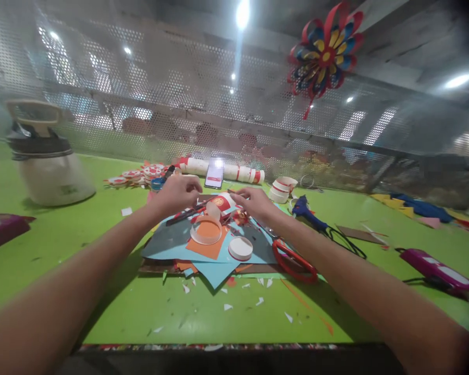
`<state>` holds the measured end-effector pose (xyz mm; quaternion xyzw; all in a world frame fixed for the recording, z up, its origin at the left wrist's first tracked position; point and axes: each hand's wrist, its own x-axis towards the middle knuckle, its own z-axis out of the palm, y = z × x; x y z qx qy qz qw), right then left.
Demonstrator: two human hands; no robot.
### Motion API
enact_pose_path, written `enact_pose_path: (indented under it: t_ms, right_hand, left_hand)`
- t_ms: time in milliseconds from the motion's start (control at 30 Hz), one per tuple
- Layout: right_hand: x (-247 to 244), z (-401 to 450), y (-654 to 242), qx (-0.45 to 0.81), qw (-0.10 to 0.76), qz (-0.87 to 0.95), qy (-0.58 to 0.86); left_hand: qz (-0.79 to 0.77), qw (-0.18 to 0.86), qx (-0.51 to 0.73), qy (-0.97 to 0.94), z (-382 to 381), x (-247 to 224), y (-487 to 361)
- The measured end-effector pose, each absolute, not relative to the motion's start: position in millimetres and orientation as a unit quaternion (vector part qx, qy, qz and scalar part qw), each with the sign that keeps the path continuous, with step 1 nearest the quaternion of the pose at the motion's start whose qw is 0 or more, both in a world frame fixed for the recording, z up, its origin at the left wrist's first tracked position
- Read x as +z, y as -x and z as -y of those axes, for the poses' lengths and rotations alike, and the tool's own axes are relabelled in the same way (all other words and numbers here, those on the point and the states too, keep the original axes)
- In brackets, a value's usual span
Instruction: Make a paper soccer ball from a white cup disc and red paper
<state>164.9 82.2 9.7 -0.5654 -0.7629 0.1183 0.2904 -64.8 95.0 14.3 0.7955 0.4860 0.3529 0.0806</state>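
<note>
At the middle of the table, a red-and-white paper piece (221, 201) with a gold emblem lies between my hands. The bent fingers of my right hand (254, 202) close at its right edge. Left of it, my left hand (180, 191) hovers with loosely curled fingers and nothing visible in them. Below them are a clear plastic ring (206, 230), a white round lid (240, 249) and an orange paper square (208, 247), on blue and dark paper sheets (168, 242). Red-handled scissors (293, 262) lie under my right forearm. A dark slim tool (182, 214) lies below my left hand.
A phone (213, 173) leans against a long white-and-red roll (238, 172) at the back. A blue glue gun (308, 212) and a purple device (440, 269) lie right. A large jug (50, 161) stands left. Paper scraps (227, 307) litter the front. A paper flower ornament (325, 56) hangs above.
</note>
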Motion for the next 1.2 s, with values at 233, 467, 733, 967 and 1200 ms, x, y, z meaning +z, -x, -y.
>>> enact_pose_path:
  t_ms: [233, 467, 733, 967, 1200]
  right_hand:
    - [-10.0, -108.2, -146.7, 0.244, 0.268, 0.702, 0.613]
    - [-0.2, -102.8, -169.1, 0.194, 0.261, 0.704, 0.632]
    - [7.9, -92.6, -212.0, 0.024, 0.228, 0.729, 0.645]
    - [43.8, -130.7, -296.9, -0.129, 0.155, 0.652, 0.731]
    - [48.4, -164.8, -324.8, -0.182, 0.054, 0.654, 0.732]
  left_hand:
    - [-0.396, 0.187, 0.105, -0.893, -82.4, 16.4, 60.7]
    - [-0.349, 0.202, -0.003, -0.915, -67.7, 24.0, 55.1]
    - [-0.364, 0.143, 0.05, -0.919, -48.5, 13.1, 33.9]
    - [-0.348, 0.131, 0.133, -0.919, -53.2, 9.1, 32.6]
    - [-0.32, 0.332, 0.264, -0.847, -51.6, 25.4, 27.0]
